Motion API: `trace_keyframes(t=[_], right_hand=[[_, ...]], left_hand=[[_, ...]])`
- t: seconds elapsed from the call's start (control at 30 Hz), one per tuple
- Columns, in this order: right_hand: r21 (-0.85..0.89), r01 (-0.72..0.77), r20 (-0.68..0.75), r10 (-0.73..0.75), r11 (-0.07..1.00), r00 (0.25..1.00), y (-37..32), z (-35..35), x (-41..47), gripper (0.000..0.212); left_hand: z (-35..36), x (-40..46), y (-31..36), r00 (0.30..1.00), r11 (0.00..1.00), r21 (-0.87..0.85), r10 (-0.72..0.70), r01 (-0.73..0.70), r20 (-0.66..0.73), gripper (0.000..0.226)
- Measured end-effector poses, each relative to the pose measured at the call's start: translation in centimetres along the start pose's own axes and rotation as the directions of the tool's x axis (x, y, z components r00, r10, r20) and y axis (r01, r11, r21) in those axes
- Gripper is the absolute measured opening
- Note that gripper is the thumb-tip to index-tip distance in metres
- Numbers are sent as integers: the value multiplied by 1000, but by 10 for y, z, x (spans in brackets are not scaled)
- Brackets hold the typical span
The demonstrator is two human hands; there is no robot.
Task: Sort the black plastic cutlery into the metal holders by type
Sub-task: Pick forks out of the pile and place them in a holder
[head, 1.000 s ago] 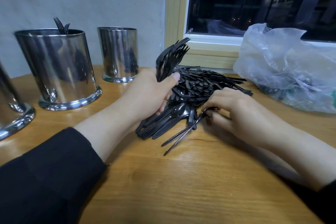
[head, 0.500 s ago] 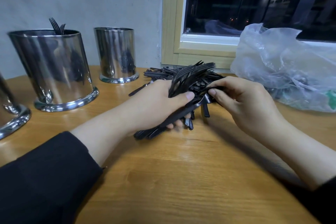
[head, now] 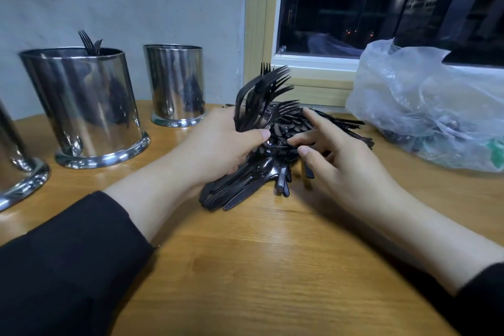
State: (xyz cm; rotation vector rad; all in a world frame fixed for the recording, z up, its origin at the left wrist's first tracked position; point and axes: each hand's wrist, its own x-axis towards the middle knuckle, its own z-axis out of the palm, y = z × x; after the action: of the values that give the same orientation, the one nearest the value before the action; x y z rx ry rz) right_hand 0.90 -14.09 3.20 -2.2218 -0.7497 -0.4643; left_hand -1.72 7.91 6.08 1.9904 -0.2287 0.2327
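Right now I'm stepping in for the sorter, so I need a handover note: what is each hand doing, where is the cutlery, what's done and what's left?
Left hand: holds a bunch of forks in a closed grip, tines up.
Right hand: open, fingers spread over the pile, holding nothing.
Done: a few forks stand in the big holder. The small holder behind it shows nothing above its rim.
Left: drop the bunch in with the forks, then sort the pile on the table. A plastic bag sits to the right.

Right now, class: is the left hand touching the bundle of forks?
Touching. The head view shows the left hand gripping the bundle of forks, thumb pressed across the handles, tines fanning upward.
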Motion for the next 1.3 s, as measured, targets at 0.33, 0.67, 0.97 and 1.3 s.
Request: trace_keyframes(t=[0.33, 0.67, 0.97, 1.3], right_hand=[[-361, 159, 173, -102, 919, 980, -1, 14, 1, 36], [-474, 158, 229, -52, 866, 972, -4, 14, -3, 41], [-423, 132, 330, 17, 897, 944, 11, 1, 1, 43], [-371, 211, 166, -159, 904, 973, 13, -9, 4, 18]], left_hand=[[3, 0, 2, 997, 1000, -13, 26, -27, -77, 30], [2, 1, 2, 996, 999, 1, 47, -47, -81, 27], [-2, 0, 5, 995, 999, 18, 50, -49, -87, 28], [-4, -3, 8, 997, 998, -53, 15, -19, -75, 19]])
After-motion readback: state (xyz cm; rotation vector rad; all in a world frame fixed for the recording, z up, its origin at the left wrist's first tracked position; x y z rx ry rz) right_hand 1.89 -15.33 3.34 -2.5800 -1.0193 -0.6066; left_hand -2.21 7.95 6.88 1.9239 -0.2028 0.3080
